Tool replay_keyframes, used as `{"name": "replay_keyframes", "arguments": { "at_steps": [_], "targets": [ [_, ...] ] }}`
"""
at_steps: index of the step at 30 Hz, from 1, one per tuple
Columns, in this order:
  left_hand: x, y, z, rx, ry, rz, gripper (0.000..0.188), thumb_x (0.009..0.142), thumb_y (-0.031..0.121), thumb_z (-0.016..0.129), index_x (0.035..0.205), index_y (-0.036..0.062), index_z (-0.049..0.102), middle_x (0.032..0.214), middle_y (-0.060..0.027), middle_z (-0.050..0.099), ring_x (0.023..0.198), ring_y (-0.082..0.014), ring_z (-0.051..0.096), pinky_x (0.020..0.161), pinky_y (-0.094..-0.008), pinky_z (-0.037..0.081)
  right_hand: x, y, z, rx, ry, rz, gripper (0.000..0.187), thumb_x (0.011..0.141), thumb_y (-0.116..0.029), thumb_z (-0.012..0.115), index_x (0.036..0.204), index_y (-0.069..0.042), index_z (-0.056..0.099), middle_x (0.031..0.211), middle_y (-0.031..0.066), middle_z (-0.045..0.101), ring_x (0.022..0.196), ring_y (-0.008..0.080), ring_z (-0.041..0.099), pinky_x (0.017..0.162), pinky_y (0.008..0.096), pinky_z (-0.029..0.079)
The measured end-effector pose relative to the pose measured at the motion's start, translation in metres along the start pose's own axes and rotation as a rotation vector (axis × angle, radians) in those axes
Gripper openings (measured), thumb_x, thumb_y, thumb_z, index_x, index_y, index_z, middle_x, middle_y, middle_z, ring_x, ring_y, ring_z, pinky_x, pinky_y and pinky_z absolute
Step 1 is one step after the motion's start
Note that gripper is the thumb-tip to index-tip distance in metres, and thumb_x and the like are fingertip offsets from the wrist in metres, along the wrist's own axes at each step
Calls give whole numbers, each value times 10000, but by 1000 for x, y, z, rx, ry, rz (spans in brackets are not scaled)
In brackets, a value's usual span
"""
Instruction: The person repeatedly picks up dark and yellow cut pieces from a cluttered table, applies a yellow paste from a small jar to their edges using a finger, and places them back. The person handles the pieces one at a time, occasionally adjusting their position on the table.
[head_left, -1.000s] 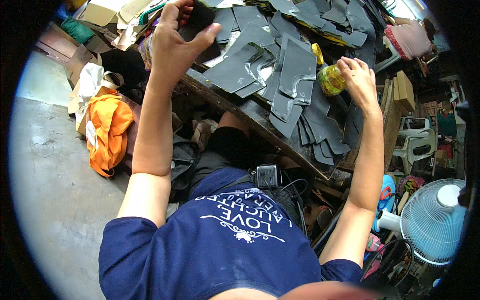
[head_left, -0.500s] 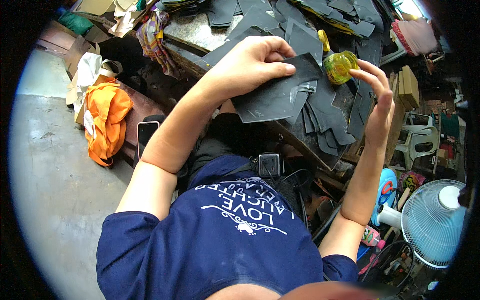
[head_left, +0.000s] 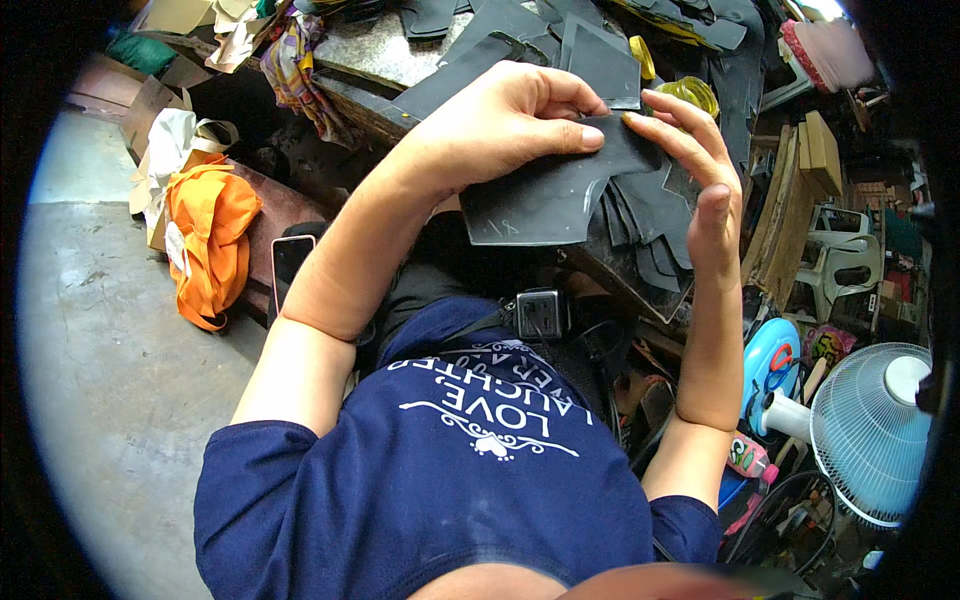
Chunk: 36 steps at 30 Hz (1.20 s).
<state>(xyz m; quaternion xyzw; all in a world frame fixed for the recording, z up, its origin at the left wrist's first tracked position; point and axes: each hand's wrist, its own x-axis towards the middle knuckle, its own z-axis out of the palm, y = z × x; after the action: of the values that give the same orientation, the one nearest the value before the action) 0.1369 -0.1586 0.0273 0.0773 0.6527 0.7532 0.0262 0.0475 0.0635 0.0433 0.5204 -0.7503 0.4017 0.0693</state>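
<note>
My left hand (head_left: 505, 120) grips a flat black cut sheet (head_left: 540, 200) by its upper edge, thumb on top and fingers curled beneath. Pale scribbled marks show on the sheet's face. At the sheet's upper right, my right hand (head_left: 705, 165) has its fingers stretched out and apart. A yellow smear shows on one of its fingertips, which is at the sheet's edge. Partly hidden behind these fingers is a clear jar (head_left: 694, 93) with yellow contents. Its yellow lid (head_left: 641, 58) lies beside it. More black cut pieces (head_left: 650, 215) are fanned out under the held sheet.
Stacks of black pieces (head_left: 715, 30) cover the far workbench. A patterned cloth (head_left: 292, 75) hangs at its left corner. An orange bag (head_left: 215, 235) and a phone (head_left: 292, 262) are at my left. To the right stand a fan (head_left: 868, 435) and a plastic chair (head_left: 838, 265).
My right hand has moved left from the jar to the sheet's edge. The held sheet has turned slightly, and a shiny patch on it no longer shows.
</note>
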Motion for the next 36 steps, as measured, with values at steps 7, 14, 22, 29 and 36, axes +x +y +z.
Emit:
{"name": "replay_keyframes", "arguments": {
  "at_steps": [7,14,22,29,36],
  "targets": [
    [-5,4,-4,-119,98,15,315,900,126,688,1142,-67,628,941,-75,710,815,-82,651,751,-209,535,-13,-8,-8,-294,-20,-79,840,919,-750,199,1111,-150,754,1277,107,616,1101,269,577,1099,486,236],
    [-2,2,1,48,166,55,320,891,114,685,1139,-81,632,933,-74,703,791,-73,639,714,-214,531,-21,-11,2,-202,153,-7,833,917,-754,244,1149,-122,735,1253,122,586,1045,243,556,1066,433,291],
    [2,-2,6,76,200,125,309,904,127,658,1138,-76,643,881,-76,699,766,-74,630,686,-224,531,-22,-22,23,-34,97,95,906,897,-789,209,1233,-99,691,1118,94,559,885,192,499,920,369,347],
    [4,-6,2,86,219,122,276,923,137,647,1127,-49,649,899,-61,694,755,-70,632,679,-218,530,-20,-29,21,-368,11,-119,842,859,-803,275,1186,-174,727,962,28,555,716,156,458,803,340,320],
    [12,-18,-3,106,268,194,282,904,123,662,1115,-64,660,872,-78,702,746,-83,639,671,-227,533,-20,-28,22,-297,1,-200,802,831,-805,328,1120,-192,756,912,24,571,691,145,452,773,343,326]
  ]
}}
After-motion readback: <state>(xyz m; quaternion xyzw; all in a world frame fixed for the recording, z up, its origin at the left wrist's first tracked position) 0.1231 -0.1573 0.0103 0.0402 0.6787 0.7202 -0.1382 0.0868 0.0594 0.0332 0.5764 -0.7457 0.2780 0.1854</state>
